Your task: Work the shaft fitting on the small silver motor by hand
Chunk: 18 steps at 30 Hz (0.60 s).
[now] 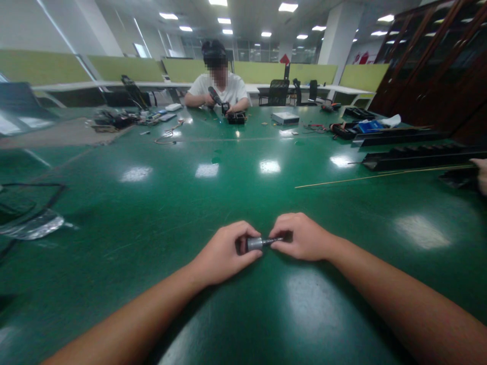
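Observation:
Both my hands rest on the glossy green table [152,213], close together near its front edge. My left hand [224,253] is curled round a small grey metal cylinder [254,243]. A thin dark shaft [274,240] sticks out of the cylinder to the right, and my right hand [302,237] pinches that shaft between its fingertips. The far end of the shaft is hidden under my right fingers.
A person in a white shirt [219,87] sits across the table working on a black box [236,118]. Long black trays [418,156] and a thin rod [380,175] lie at right. Another person's hand [481,175] shows at the right edge. A clear bag [34,225] lies at left.

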Each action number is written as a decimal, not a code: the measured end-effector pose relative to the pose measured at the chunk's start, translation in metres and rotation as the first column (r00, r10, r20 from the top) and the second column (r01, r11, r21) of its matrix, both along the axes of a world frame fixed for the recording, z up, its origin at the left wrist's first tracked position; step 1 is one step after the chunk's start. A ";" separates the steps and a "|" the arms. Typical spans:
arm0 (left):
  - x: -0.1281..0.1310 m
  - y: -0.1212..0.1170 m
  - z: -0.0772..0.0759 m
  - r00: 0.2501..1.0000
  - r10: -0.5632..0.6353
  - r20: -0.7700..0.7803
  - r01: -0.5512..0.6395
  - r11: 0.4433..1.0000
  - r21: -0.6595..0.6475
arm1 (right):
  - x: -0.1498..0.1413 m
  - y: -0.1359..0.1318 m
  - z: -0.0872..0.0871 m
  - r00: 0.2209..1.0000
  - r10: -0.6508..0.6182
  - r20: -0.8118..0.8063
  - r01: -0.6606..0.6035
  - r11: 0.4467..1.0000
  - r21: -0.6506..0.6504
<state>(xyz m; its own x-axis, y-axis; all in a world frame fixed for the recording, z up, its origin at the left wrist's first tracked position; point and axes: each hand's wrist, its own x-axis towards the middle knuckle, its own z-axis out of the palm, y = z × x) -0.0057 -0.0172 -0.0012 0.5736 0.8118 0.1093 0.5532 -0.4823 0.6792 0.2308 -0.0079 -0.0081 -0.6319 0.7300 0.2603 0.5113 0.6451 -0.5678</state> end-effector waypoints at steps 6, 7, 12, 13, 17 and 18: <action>-0.001 0.000 0.000 1.000 -0.007 0.007 0.007 1.000 -0.005 | 0.002 0.000 0.003 1.000 -0.009 0.010 0.009 1.000 -0.011; -0.001 0.000 0.000 1.000 -0.008 0.006 0.008 1.000 -0.006 | 0.003 0.000 0.003 1.000 -0.008 0.013 0.008 1.000 -0.012; -0.001 0.000 0.000 1.000 -0.003 0.003 0.003 1.000 -0.012 | 0.006 0.002 0.004 1.000 -0.007 0.028 0.008 1.000 -0.003; -0.001 0.000 0.000 1.000 -0.001 0.003 0.001 1.000 -0.013 | 0.007 0.002 0.004 1.000 -0.007 0.029 0.007 1.000 -0.004; -0.001 0.000 0.000 1.000 0.001 -0.002 -0.001 1.000 -0.007 | 0.009 0.002 0.006 0.999 -0.010 0.031 0.011 1.000 -0.024; -0.001 0.000 0.000 1.000 -0.002 -0.003 0.002 1.000 -0.005 | 0.009 0.002 0.006 0.999 -0.010 0.030 0.011 1.000 -0.029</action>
<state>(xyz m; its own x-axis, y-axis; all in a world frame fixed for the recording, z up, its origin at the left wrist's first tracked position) -0.0070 -0.0174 -0.0017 0.5753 0.8114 0.1038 0.5544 -0.4801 0.6798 0.2400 -0.0061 -0.0017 -0.6313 0.7436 0.2202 0.5350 0.6232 -0.5705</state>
